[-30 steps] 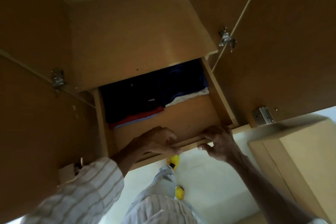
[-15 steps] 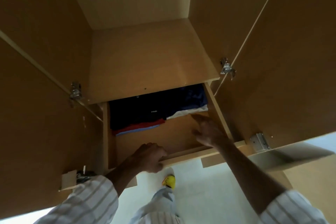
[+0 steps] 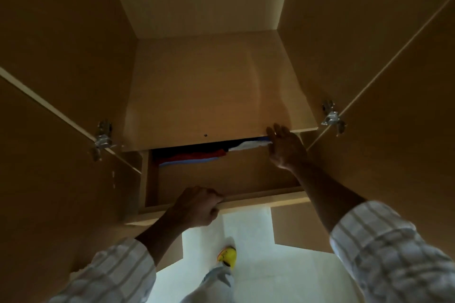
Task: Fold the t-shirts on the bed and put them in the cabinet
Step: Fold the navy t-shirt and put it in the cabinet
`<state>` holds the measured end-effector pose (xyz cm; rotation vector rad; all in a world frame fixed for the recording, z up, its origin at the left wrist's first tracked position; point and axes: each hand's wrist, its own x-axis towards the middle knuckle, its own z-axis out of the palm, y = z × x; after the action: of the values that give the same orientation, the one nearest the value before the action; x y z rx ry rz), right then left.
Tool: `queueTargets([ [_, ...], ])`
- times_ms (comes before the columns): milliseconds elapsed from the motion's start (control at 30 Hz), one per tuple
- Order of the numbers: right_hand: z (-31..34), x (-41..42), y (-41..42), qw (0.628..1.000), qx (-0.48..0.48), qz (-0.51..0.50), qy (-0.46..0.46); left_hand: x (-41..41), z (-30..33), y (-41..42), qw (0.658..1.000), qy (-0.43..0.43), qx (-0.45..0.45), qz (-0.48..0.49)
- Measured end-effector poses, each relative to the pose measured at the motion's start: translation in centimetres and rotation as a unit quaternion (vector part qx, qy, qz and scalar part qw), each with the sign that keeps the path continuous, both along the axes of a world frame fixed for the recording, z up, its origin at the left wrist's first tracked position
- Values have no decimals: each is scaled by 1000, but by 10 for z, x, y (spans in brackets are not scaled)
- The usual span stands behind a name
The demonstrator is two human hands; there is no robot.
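Observation:
A wooden drawer (image 3: pixel 221 179) sits partly pulled out under a shelf (image 3: pixel 211 96) inside the open cabinet. Folded t-shirts (image 3: pixel 197 155) in black, red, light blue and white lie at the drawer's back, mostly hidden under the shelf. My left hand (image 3: pixel 197 206) grips the drawer's front edge, fingers curled over it. My right hand (image 3: pixel 285 147) reaches into the drawer's right rear, fingers extended against the white shirt (image 3: pixel 246 147) and the shelf's front edge.
Both cabinet doors stand open, left door (image 3: pixel 49 167) and right door (image 3: pixel 394 130), with metal hinges (image 3: pixel 103 135) on each side. Below lies pale floor (image 3: pixel 283 278) with my leg and a yellow shoe (image 3: pixel 229 254).
The drawer has slid further in under the shelf, hiding more of the shirts. My right hand left the front edge and moved back to the white shirt. My left hand kept its grip.

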<state>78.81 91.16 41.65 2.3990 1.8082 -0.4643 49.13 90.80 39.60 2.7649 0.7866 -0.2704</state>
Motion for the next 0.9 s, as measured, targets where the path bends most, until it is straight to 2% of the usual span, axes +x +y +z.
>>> queueTargets([
  [200, -3, 1, 9, 999, 36, 1, -11, 6, -17, 36, 997, -34, 53, 41],
  [333, 2, 2, 12, 998, 68, 7, -2, 16, -20, 58, 987, -76, 122, 71],
  [600, 2, 6, 11, 997, 75, 12, -2, 34, -14, 95, 976, -87, 175, 96],
  [733, 0, 5, 10, 998, 70, -4, 7, 39, -12, 119, 980, -45, 171, 91],
  [900, -1, 5, 9, 998, 55, 0, -8, 53, -6, 144, 982, 60, 148, 102],
])
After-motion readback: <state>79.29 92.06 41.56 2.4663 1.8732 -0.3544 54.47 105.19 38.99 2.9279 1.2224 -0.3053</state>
